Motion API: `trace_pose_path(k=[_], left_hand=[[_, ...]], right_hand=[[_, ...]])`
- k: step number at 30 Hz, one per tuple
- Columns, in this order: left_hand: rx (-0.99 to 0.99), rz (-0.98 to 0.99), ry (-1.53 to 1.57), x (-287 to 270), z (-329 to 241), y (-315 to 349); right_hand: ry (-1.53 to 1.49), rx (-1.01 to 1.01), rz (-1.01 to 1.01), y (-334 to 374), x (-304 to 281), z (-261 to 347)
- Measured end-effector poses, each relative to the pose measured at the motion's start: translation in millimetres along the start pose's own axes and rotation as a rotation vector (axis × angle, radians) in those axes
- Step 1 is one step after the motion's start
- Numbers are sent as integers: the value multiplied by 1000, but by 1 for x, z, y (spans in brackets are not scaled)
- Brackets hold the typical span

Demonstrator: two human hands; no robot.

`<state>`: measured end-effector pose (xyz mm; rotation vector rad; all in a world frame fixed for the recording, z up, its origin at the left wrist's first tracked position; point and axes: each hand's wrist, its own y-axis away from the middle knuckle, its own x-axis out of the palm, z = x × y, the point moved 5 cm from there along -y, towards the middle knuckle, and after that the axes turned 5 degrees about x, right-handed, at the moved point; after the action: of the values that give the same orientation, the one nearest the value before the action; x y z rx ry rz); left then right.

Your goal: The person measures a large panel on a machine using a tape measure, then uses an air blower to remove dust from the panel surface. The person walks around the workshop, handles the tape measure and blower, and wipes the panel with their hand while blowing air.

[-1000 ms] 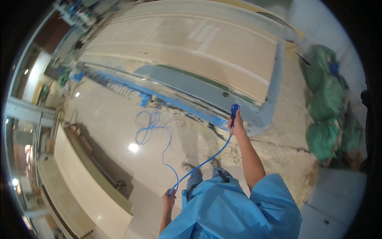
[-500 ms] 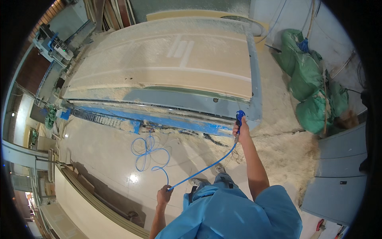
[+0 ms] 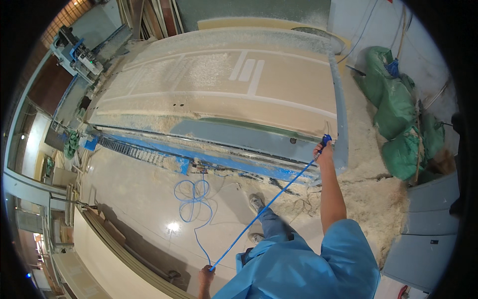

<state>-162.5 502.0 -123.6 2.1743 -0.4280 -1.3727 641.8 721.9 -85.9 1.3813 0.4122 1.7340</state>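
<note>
My right hand [image 3: 323, 150] is closed around a blue air blow gun [image 3: 326, 140], held over the near right corner of a dusty machine bed [image 3: 239, 135]. A blue air hose [image 3: 259, 215] runs taut from the gun down to my left hand [image 3: 206, 274], whose fingers are wrapped round it near the lower edge. Beyond that hand the hose slackens into loose loops [image 3: 191, 199] on the floor. On the bed lies a large tan board [image 3: 199, 99] with pale routed grooves, sprinkled with sawdust. The gun's nozzle is near the board's corner.
A machine gantry [image 3: 79, 55] stands at the far left. Green sacks [image 3: 393, 109] slump along the right wall, above a grey cabinet [image 3: 420, 254]. Stacked boards [image 3: 119, 249] occupy the lower left. Sawdust [image 3: 368, 194] heaps on the floor at right.
My right hand has moved the blow gun over the bed's corner. The hose has straightened between my hands. More grooves now show on the board, and one foot has stepped forward.
</note>
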Motion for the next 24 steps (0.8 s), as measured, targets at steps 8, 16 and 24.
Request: trace_pose_path(k=[8, 16, 24], left_hand=[[-25, -36, 213, -42, -85, -60], [-96, -135, 245, -99, -146, -100], [-178, -165, 277, -127, -199, -109]], right_hand=[[1052, 327, 270, -38, 105, -61], [436, 144, 168, -158, 207, -57], [474, 190, 219, -249, 328, -135]])
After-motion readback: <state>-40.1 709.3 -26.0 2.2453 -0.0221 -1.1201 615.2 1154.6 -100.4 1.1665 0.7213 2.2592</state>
